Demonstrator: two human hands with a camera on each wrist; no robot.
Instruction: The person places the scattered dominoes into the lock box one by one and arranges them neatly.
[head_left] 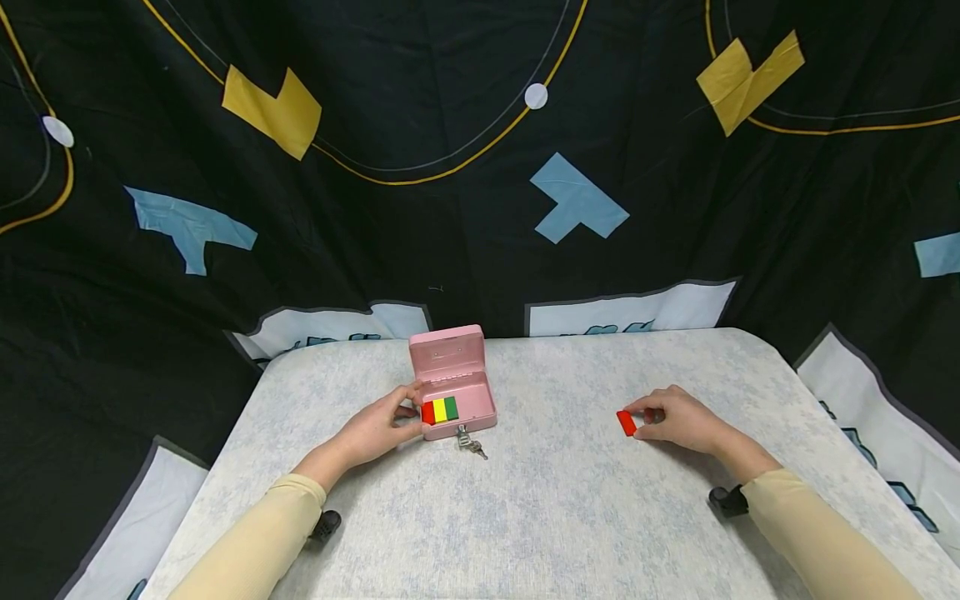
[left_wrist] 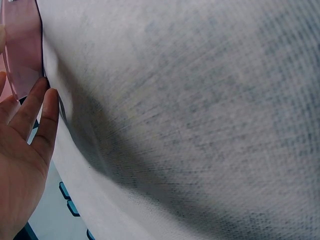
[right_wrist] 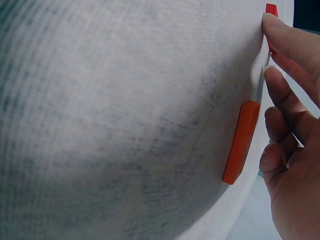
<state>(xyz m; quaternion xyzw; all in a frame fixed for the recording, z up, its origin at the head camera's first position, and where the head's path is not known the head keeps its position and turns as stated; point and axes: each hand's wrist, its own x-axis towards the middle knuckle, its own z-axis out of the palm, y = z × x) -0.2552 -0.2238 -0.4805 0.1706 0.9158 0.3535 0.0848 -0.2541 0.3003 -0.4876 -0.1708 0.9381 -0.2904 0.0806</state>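
Note:
A pink metal cash box [head_left: 476, 410] stands with its lid up. Inside, at its left end, a red block [head_left: 427, 412], a yellow block [head_left: 439, 410] and a green block [head_left: 451, 407] line up side by side. My left hand [head_left: 384, 423] rests at the box's left side, index finger toward the back and thumb at the front corner; its other fingers look straight in the left wrist view. On the right, my right hand [head_left: 678, 419] pinches a flat red block [head_left: 626, 423] between thumb and fingertips. Under this hand, an orange block [right_wrist: 241, 143] lies on the table.
Small keys [head_left: 474, 447] hang from the box's front lock onto the table. A mottled pale cloth covers the table [head_left: 555, 500]. Its back edge meets a black curtain [head_left: 465, 250] with taped shapes and cords.

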